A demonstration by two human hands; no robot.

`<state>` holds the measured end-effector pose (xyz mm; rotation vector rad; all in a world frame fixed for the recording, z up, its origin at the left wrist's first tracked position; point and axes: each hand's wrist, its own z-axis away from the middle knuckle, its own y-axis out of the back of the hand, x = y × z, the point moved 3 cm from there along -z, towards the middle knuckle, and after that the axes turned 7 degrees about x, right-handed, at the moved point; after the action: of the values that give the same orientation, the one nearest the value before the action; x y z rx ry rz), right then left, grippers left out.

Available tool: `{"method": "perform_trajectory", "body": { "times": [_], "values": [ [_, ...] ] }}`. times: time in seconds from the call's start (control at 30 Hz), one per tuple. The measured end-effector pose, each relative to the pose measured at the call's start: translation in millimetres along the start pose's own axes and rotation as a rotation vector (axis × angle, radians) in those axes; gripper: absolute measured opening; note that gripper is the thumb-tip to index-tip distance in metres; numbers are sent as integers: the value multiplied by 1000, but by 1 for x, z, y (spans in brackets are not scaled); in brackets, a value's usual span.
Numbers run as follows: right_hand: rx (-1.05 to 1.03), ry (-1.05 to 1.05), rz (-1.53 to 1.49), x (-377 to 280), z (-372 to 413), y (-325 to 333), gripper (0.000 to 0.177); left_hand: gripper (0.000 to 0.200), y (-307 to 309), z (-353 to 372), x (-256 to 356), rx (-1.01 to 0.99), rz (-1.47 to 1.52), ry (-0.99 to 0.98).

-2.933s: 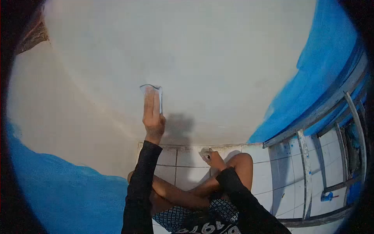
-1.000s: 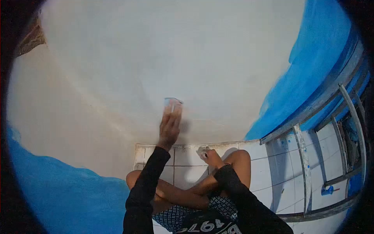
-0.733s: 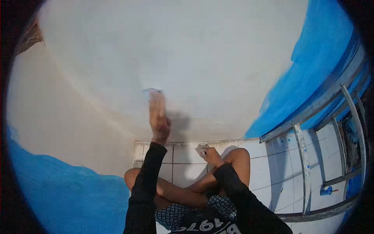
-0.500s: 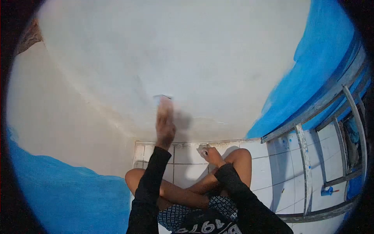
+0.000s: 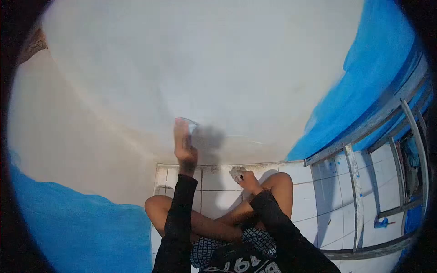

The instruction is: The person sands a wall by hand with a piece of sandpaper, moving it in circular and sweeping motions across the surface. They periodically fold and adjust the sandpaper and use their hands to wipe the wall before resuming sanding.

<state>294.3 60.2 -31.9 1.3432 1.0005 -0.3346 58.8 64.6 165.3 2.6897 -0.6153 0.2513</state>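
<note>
My left hand (image 5: 185,145) is raised against the pale wall (image 5: 255,68), a little above the floor line. Its fingers, slightly blurred, grip a thin bent scraper (image 5: 194,124) whose dark edge curves along the wall surface. Close to my right knee, my right hand (image 5: 250,182) is closed round a whitish, putty-smeared piece (image 5: 237,174) with a dark bit by the fingers; I cannot tell its kind. That hand is low over the tiles near the wall's foot. A short light streak (image 5: 255,141) marks the wall to the right of my left hand.
My crossed legs (image 5: 218,224) rest on white floor tiles (image 5: 218,200). Blue paint covers the lower left wall (image 5: 82,227) and the wall at right (image 5: 337,113). A ladder-like frame (image 5: 357,200) lies along the right side, with a small blue object (image 5: 383,223) inside it.
My left hand has moved down and slightly left along the wall with the scraper, which shows more of its bent face. My right hand stays nearly in place, with more of its whitish piece showing.
</note>
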Motion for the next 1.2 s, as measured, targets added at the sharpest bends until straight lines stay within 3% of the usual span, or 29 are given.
{"method": "perform_trajectory", "body": {
  "times": [0.17,0.2,0.3,0.37,0.47,0.57,0.63,0.67,0.73,0.77,0.83,0.87,0.9,0.97,1.03,1.07,1.13,1.2],
  "values": [
    [2,-21,-32,11,-3,-13,36,79,-11,11,3,34,-16,72],
    [-12,-10,2,14,-4,-17,36,73,-14,19,9,-61,-20,-36],
    [-15,19,10,17,-4,-19,36,69,-23,31,24,-74,46,-18],
    [1,24,-15,26,-4,-22,36,78,-17,22,42,-110,92,7],
    [111,150,73,34,-3,-29,37,78,-16,31,44,-188,90,69],
    [32,18,-52,-6,0,3,31,74,-13,43,46,-287,156,94],
    [-95,-121,-518,-3,-2,-1,39,62,-8,51,49,-344,327,172],
    [-94,-115,-518,-3,-2,-2,39,62,-5,60,47,-341,325,168],
    [-132,-117,-1080,-21,-3,5,50,45,-8,96,32,-625,335,331],
    [-137,-111,-1082,-20,-3,3,50,45,-9,112,27,-621,328,330],
    [-175,-91,-1217,-13,1,-4,63,32,-15,149,12,-844,278,552],
    [-135,-178,-1201,-8,2,-8,51,32,-14,162,10,-843,277,549],
    [-133,-177,-1201,-1,1,-13,51,33,-13,174,11,-810,358,608],
    [-161,-141,-840,19,-2,-24,23,36,-8,186,16,-778,443,666],
    [-67,-152,-745,19,-1,-23,18,24,-3,191,21,-627,522,723],
    [22,-161,-651,20,-2,-18,24,24,-4,201,16,-626,532,722],
    [75,-199,-711,22,-2,-8,26,29,-2,227,-13,-385,714,1174],
    [118,-234,-782,13,-3,0,28,33,9,215,-15,-423,652,1186]
  ]
}}
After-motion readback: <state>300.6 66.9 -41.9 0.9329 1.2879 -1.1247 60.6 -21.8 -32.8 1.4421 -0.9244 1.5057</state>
